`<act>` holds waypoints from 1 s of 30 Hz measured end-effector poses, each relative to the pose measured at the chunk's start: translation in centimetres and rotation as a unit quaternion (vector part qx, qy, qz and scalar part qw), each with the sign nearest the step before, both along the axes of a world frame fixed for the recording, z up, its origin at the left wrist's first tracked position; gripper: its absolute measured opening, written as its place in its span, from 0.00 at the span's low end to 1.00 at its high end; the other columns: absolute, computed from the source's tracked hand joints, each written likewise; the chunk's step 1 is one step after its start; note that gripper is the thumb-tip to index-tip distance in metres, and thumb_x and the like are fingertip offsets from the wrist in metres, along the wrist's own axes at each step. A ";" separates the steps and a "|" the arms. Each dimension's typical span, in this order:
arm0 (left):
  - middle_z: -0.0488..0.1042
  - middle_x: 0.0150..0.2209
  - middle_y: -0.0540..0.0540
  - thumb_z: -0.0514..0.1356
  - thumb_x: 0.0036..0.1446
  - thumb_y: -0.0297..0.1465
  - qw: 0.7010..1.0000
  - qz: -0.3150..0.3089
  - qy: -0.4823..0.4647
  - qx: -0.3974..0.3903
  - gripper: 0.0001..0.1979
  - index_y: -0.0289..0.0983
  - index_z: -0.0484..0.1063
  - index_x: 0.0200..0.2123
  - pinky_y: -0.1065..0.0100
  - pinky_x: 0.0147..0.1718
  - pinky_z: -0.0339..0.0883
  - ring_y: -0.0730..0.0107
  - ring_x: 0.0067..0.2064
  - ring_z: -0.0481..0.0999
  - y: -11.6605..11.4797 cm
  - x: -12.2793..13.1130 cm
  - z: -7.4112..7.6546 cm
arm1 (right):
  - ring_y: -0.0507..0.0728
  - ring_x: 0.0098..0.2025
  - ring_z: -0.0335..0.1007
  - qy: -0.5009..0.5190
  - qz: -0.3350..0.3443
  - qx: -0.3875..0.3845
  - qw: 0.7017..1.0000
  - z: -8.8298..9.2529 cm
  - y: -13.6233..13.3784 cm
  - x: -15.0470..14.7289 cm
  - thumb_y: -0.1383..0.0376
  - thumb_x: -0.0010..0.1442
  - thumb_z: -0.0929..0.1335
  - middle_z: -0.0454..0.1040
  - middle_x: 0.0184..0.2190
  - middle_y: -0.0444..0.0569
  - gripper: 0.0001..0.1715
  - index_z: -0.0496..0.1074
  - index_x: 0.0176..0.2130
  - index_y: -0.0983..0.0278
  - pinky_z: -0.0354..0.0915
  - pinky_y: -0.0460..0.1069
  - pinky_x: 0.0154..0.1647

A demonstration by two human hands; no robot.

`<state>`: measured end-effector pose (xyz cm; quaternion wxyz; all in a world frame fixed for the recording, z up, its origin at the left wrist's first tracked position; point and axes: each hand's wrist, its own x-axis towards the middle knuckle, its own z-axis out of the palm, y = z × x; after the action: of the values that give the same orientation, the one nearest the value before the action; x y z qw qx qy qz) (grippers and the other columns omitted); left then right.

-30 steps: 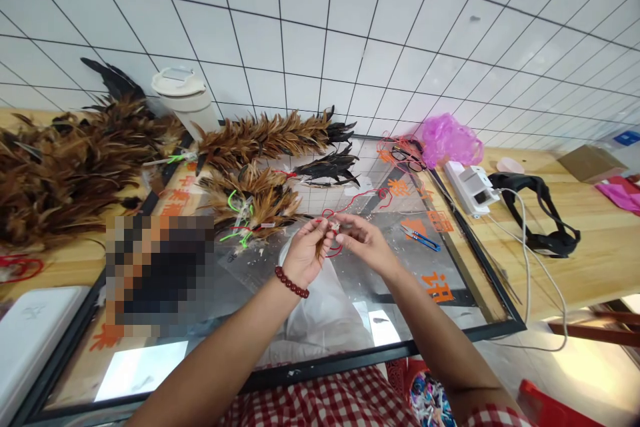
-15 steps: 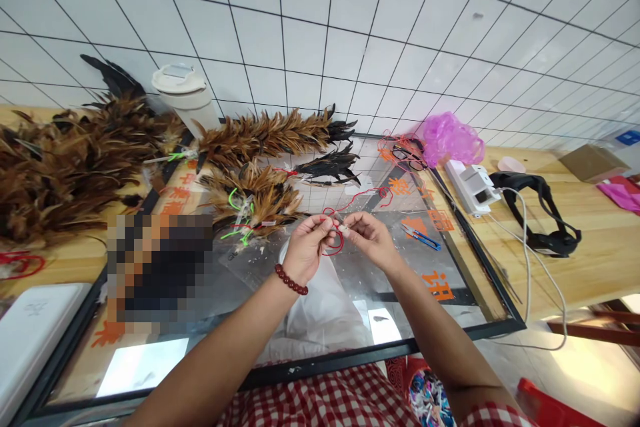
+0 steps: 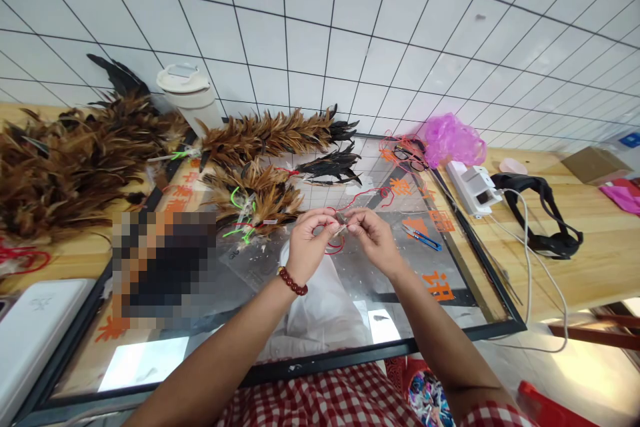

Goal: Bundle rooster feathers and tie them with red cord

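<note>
Over the middle of the glass-topped panel my left hand (image 3: 311, 240) pinches a small piece with red string, a beaded bracelet on its wrist. Close on its right, my right hand (image 3: 371, 237) pinches the other side of the same small piece, which looks pale and dark and is too small to make out. Red string (image 3: 367, 197) runs from between the hands to the back right. Left of the hands lies a bundle of brown feathers (image 3: 265, 197) with green and red ties. A dark feather tuft (image 3: 333, 165) lies behind them.
Blue snips (image 3: 423, 237) lie right of my hands. Farther back are a long feather strand (image 3: 270, 135), a white lidded cup (image 3: 190, 93), glasses (image 3: 410, 157) and a pink bag (image 3: 453, 139). A power strip (image 3: 470, 187) and black headband (image 3: 543, 213) sit at the right.
Both hands have shifted slightly around the small piece, and a dark bit now shows between the fingertips. The left hand's fingers have turned a little. The view has moved slightly.
</note>
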<state>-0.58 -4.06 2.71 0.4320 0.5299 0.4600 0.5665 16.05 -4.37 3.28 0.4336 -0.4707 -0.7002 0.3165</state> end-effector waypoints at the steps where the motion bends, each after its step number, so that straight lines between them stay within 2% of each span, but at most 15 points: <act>1: 0.77 0.38 0.43 0.65 0.49 0.31 1.000 -0.001 -0.008 -0.006 0.03 0.37 0.77 0.27 0.63 0.48 0.64 0.65 0.44 0.74 0.1 -0.1 0.0 | 0.54 0.36 0.71 -0.019 0.011 0.003 1.000 0.0 -0.2 -0.2 0.62 0.63 0.63 0.74 0.33 0.48 0.08 0.68 0.34 0.62 0.65 0.49 0.39; 4: 0.76 0.37 0.44 0.64 0.50 0.34 0.995 0.008 -0.076 -0.058 0.07 0.36 0.76 0.32 0.66 0.41 0.67 0.69 0.38 0.74 0.2 0.0 0.0 | 0.53 0.29 0.72 -0.042 0.011 -0.011 0.999 -0.2 -0.6 -0.7 0.63 0.65 0.61 0.74 0.26 0.44 0.06 0.65 0.36 0.61 0.66 0.48 0.34; 7: 0.76 0.35 0.46 0.69 0.43 0.32 0.991 0.003 -0.093 -0.098 0.14 0.36 0.76 0.36 0.69 0.39 0.66 0.71 0.35 0.73 0.2 0.1 0.2 | 0.52 0.27 0.72 0.000 -0.028 -0.028 0.999 -0.5 -0.7 -0.8 0.61 0.64 0.62 0.74 0.26 0.44 0.06 0.64 0.36 0.60 0.67 0.48 0.32; 9: 0.76 0.31 0.47 0.70 0.40 0.30 0.990 -0.042 -0.078 -0.113 0.12 0.36 0.77 0.32 0.71 0.35 0.65 0.72 0.32 0.72 0.2 0.2 0.5 | 0.52 0.27 0.71 0.028 -0.043 -0.033 0.998 -0.5 -0.6 -0.7 0.60 0.64 0.63 0.73 0.26 0.44 0.07 0.65 0.36 0.60 0.66 0.48 0.31; 11: 0.75 0.25 0.48 0.69 0.43 0.32 0.986 -0.075 -0.084 -0.126 0.07 0.35 0.78 0.27 0.71 0.31 0.64 0.73 0.28 0.70 0.2 0.0 0.6 | 0.52 0.26 0.69 0.039 -0.058 -0.029 0.997 -0.5 -0.5 -0.4 0.59 0.64 0.64 0.72 0.26 0.44 0.08 0.66 0.36 0.61 0.65 0.47 0.30; 13: 0.73 0.22 0.49 0.66 0.48 0.34 0.984 -0.061 -0.099 -0.132 0.07 0.35 0.78 0.26 0.71 0.29 0.63 0.73 0.25 0.68 0.4 -0.2 0.5 | 0.51 0.26 0.67 0.054 -0.080 -0.026 0.995 -0.5 -0.2 0.0 0.59 0.63 0.64 0.71 0.25 0.43 0.08 0.66 0.36 0.61 0.63 0.47 0.28; 15: 0.73 0.21 0.49 0.65 0.49 0.34 0.988 -0.016 -0.088 -0.127 0.07 0.36 0.78 0.25 0.70 0.30 0.63 0.72 0.26 0.68 0.7 -0.6 0.3 | 0.51 0.25 0.64 0.077 -0.105 -0.027 0.991 -0.4 0.2 0.7 0.58 0.63 0.64 0.70 0.24 0.43 0.09 0.66 0.35 0.61 0.61 0.46 0.27; 17: 0.74 0.25 0.48 0.66 0.48 0.31 0.995 0.023 -0.037 -0.094 0.04 0.37 0.78 0.26 0.68 0.36 0.65 0.69 0.31 0.71 1.0 -0.9 0.1 | 0.51 0.24 0.63 0.089 -0.123 -0.027 0.988 -0.4 0.4 1.2 0.58 0.62 0.64 0.69 0.23 0.42 0.10 0.67 0.35 0.62 0.60 0.46 0.27; 18: 0.75 0.29 0.47 0.66 0.46 0.30 0.997 0.038 -0.005 -0.065 0.03 0.38 0.79 0.29 0.66 0.41 0.65 0.66 0.36 0.72 1.1 -1.1 0.1 | 0.51 0.24 0.63 0.087 -0.125 -0.024 0.988 -0.3 0.5 1.5 0.58 0.62 0.65 0.69 0.23 0.42 0.10 0.67 0.35 0.62 0.60 0.46 0.27; 21: 0.74 0.43 0.43 0.66 0.47 0.28 0.996 0.058 0.059 0.021 0.12 0.41 0.79 0.38 0.62 0.54 0.58 0.60 0.50 0.68 0.9 -1.2 0.6 | 0.51 0.26 0.64 0.038 -0.104 0.004 0.994 0.3 0.3 1.5 0.59 0.62 0.64 0.70 0.24 0.43 0.09 0.68 0.35 0.62 0.61 0.47 0.29; 25: 0.74 0.39 0.43 0.62 0.53 0.31 0.999 -0.016 0.046 0.015 0.07 0.41 0.80 0.36 0.63 0.51 0.61 0.63 0.45 0.71 0.2 -0.5 1.1 | 0.52 0.29 0.68 -0.077 -0.048 0.068 0.993 0.9 -0.5 0.7 0.63 0.63 0.64 0.73 0.28 0.45 0.07 0.69 0.34 0.61 0.62 0.47 0.33; 28: 0.75 0.36 0.44 0.64 0.51 0.31 0.996 -0.080 -0.009 -0.026 0.05 0.40 0.81 0.32 0.65 0.47 0.63 0.65 0.42 0.72 0.0 0.0 0.7 | 0.54 0.32 0.70 -0.128 0.001 0.098 0.987 0.7 -0.8 0.1 0.64 0.63 0.63 0.75 0.30 0.47 0.07 0.69 0.35 0.60 0.64 0.48 0.36; 30: 0.75 0.34 0.44 0.65 0.49 0.32 0.991 -0.099 -0.064 -0.059 0.04 0.39 0.81 0.28 0.67 0.44 0.64 0.66 0.41 0.72 0.0 0.1 0.4 | 0.55 0.33 0.71 -0.137 0.013 0.105 0.985 0.4 -0.9 -0.1 0.65 0.63 0.63 0.75 0.31 0.48 0.06 0.69 0.37 0.60 0.64 0.50 0.37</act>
<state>-0.45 -4.05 3.08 0.5448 0.5089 0.4094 0.5260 15.92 -5.27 3.72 0.3769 -0.4524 -0.7882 0.1790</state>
